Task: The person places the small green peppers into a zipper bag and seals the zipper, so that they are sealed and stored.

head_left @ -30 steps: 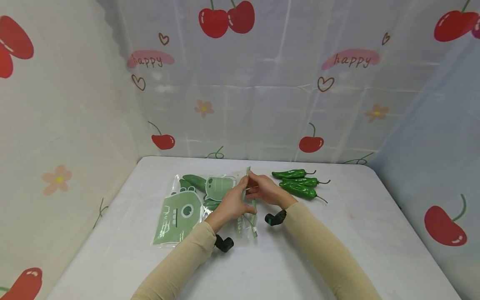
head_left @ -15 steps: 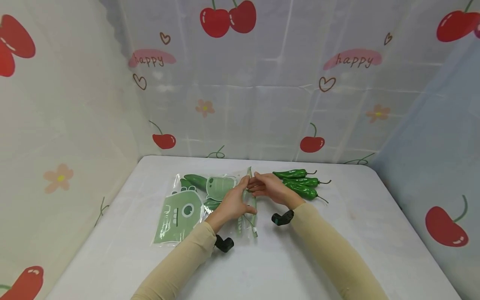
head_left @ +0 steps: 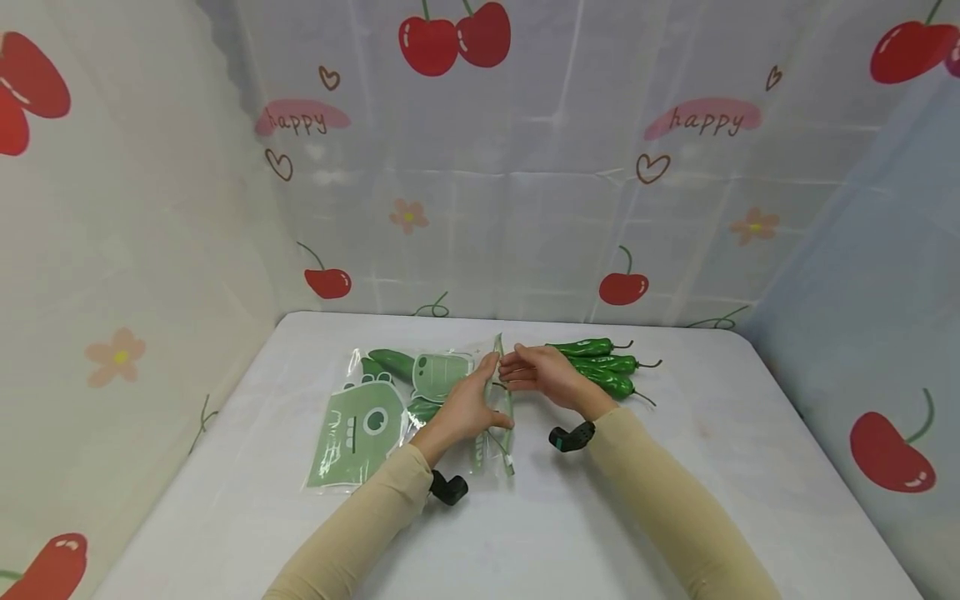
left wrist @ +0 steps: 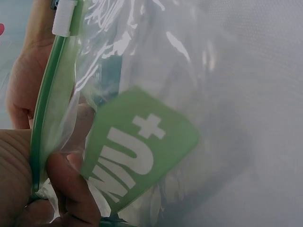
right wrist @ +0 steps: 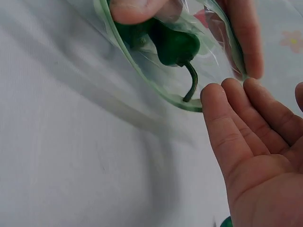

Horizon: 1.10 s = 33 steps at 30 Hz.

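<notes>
The filling of the bag [left wrist: 142,146] is judged to be partly done. At least one green pepper [right wrist: 180,45] is seen inside, its stem bent toward the mouth, with more dark green behind it. Three loose peppers [head_left: 611,364] are laid side by side on the table [head_left: 750,467], just in from the far edge and right of its middle. Those are judged to be left to pack; the closing is judged left too, since the mouth is parted.

The bag is set left of the table's middle, toward the far edge. Its rim is held by the left hand [head_left: 467,404], the thumb spread apart from the fingers and some fingers curled at the rim. In the right hand [head_left: 546,373] nothing is held; its fingers are kept together, nearly straight, with the tips at the mouth. Whether the rim is touched cannot be told.

The bag is made of clear, creased plastic, edged with a green zip strip [left wrist: 42,118], on which a white slider [left wrist: 65,18] is fitted. A big one-eyed green face [head_left: 352,433] is printed on plastic laid flat toward the left edge; whether this is a separate bag cannot be told
</notes>
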Each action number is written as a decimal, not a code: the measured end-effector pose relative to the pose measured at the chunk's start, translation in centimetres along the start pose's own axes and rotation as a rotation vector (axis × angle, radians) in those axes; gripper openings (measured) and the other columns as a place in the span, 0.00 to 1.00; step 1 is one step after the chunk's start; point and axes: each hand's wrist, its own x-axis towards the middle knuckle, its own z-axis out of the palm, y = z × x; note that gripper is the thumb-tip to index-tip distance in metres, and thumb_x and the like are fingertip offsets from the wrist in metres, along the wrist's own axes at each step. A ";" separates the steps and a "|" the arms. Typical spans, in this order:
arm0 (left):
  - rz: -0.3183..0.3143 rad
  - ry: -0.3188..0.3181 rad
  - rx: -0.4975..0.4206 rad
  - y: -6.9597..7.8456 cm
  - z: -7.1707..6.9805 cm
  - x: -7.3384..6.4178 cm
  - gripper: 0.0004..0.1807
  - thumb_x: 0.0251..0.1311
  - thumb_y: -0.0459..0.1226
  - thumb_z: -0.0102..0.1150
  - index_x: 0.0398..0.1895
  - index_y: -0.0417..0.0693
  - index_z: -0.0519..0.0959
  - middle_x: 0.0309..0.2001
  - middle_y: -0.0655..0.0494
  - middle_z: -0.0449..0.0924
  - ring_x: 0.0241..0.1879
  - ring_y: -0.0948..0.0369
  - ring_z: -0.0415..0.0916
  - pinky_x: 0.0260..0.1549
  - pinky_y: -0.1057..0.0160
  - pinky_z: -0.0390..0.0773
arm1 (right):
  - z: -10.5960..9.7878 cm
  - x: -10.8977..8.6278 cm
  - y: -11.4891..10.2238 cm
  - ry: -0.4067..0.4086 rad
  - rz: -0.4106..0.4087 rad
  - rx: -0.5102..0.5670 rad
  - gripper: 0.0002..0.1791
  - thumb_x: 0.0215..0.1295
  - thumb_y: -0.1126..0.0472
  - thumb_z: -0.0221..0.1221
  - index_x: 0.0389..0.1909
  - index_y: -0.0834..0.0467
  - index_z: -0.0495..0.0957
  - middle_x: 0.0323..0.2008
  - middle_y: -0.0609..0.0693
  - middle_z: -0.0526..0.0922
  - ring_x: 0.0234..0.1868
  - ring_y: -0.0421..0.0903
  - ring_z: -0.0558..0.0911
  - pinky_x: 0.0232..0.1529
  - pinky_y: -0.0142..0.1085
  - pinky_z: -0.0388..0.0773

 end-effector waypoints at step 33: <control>-0.041 0.000 0.010 -0.2 0.3 0.4 0.66 0.46 0.40 0.84 0.85 0.53 0.48 0.84 0.51 0.47 0.81 0.47 0.51 0.78 0.46 0.59 | -8.4 -5.0 0.7 0.031 -0.059 -0.322 0.28 0.73 0.56 0.62 0.66 0.70 0.74 0.62 0.67 0.80 0.54 0.47 0.86 0.57 0.40 0.85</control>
